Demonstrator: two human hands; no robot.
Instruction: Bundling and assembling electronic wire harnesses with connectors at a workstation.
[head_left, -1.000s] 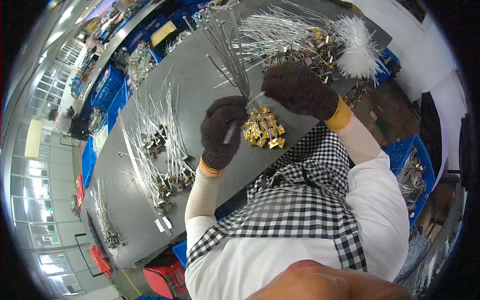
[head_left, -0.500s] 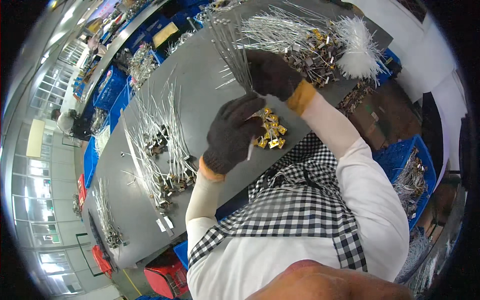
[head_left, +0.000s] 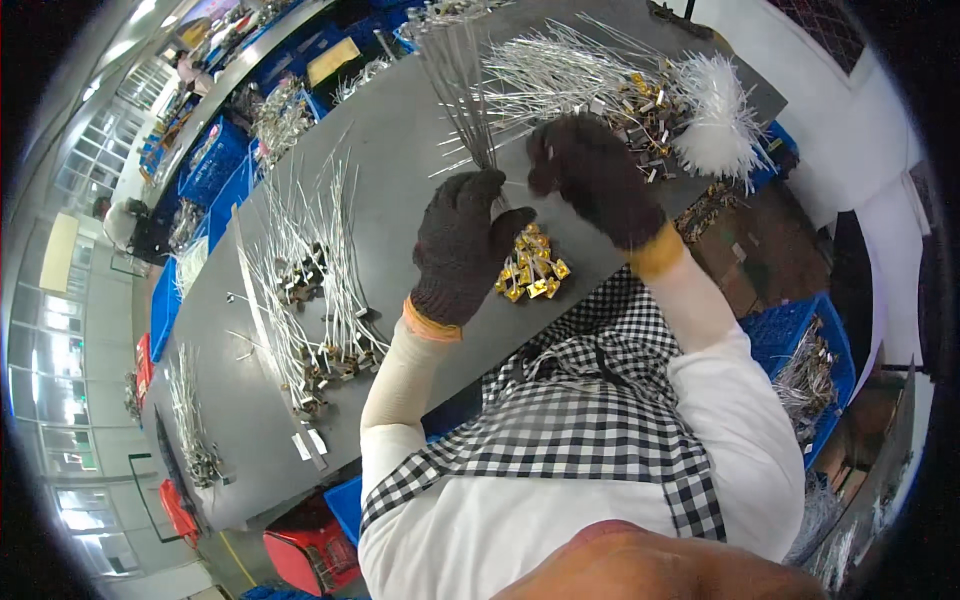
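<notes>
Gripping a bunch of thin silver wires [head_left: 462, 95] above the grey table [head_left: 400, 130], the left hand [head_left: 462, 245] is closed around their lower ends. The right hand [head_left: 592, 175] pinches one wire right beside it. Small gold clips [head_left: 530, 275] lie under both hands.

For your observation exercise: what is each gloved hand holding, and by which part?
The left hand grips a bundle of silver wires at its lower end; the right hand pinches there too.

Grey table [head_left: 400, 130]; checked apron [head_left: 590, 410].
</notes>
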